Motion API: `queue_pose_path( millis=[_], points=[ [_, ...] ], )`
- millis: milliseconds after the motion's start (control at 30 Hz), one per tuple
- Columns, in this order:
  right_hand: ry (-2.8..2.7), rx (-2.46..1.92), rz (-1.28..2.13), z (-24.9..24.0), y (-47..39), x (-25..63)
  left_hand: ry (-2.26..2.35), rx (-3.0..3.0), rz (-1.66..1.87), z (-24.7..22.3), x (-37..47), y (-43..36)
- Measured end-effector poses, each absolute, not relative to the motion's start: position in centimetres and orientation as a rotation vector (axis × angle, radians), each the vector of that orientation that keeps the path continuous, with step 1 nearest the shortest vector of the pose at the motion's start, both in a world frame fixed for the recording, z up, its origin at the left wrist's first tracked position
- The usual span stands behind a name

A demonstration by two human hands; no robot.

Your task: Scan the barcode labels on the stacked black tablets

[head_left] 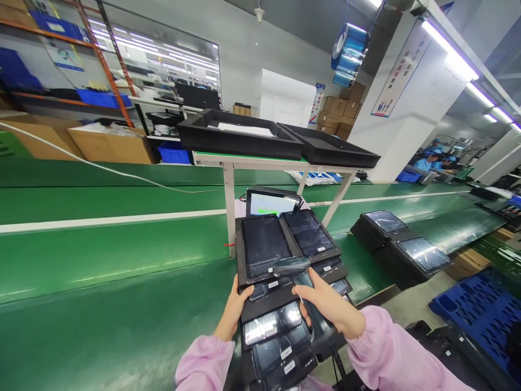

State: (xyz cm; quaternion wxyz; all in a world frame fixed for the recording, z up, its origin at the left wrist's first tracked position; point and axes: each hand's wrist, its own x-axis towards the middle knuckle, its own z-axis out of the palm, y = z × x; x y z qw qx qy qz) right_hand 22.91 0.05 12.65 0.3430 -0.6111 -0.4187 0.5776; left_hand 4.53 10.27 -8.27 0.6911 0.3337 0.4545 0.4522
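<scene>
Holding handheld scanner point(292, 266): right hand point(330, 305) | left hand point(232, 310): touching black tray point(240, 262), grip unclear

Legibility check: no wording, brand or number reads with certainty. White pillar point(374, 144): long sign point(401, 68) with a row of Chinese-looking characters above cartoon figures; too small to make out. Back wall: narrow blue-and-white sign point(316, 103), similar characters, unreadable. Rack point(99, 54) at far left: poster point(63, 54) with blue lower edge, print blurred; blue bin point(75, 31) above it bears a white label point(55, 26), unreadable. Tablets point(265, 244): small white stickers point(321, 248) on the upper two and several lower ones; print too fine. Monitor point(272, 203): bright green mark point(267, 212) on pale screen; cannot tell whether it is text.
</scene>
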Motion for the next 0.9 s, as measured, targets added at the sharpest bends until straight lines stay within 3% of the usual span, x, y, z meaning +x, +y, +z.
queue_pose_path(
  millis=[600, 900],
  points=[
    [-1.092, -1.621, 1.561, 10.3, -1.4, 23.0, 1.04, 0.78, 0.993, -8.3, 4.4, 10.2],
    [-1.064, -1.793, 1.277, 10.5, -2.7, 34.9, 1.159, 0.76, 0.957, -8.8, 4.1, 10.4]
  ],
)
